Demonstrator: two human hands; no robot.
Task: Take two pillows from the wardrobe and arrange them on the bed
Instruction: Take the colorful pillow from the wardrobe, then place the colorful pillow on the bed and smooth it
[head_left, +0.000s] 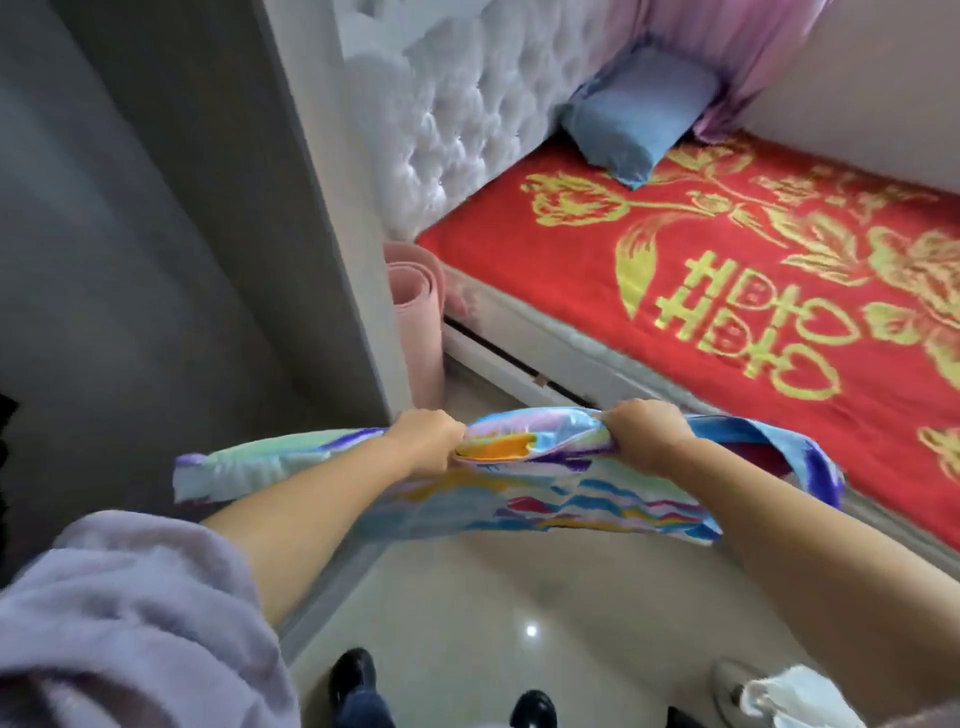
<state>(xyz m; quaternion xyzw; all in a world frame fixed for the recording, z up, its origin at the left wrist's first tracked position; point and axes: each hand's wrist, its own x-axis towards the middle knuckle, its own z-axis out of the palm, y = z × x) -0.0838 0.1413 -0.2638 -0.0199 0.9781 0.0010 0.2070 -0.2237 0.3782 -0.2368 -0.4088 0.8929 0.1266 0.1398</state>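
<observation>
The left hand (427, 441) is fisted tight on the top edge of a colourful striped pillow (519, 488), and the right hand (647, 431) is clenched on the same edge a little further along, so the stretch of fabric between them bunches up in a ridge. The pillow hangs limp and rather flat from both grips, one end sagging past the left wrist and the other drooping past the right forearm, just over the near edge of the bed (753, 291). It is held in the air above the pale glossy floor (493, 597), touching neither floor nor bed. The bed's red cover with gold flowers and characters lies flat, with wide open room across its middle and near side. One blue pillow (636, 122) already rests at the head, leaning against the white tufted headboard (457, 119) in the far corner, just beside a pink curtain (737, 52). That makes two pillows in all. A rolled pink mat (415, 317) stands upright in the narrow gap between the bed's corner and a grey-white panel (332, 208). Two dark shoes (353, 675) show below.
</observation>
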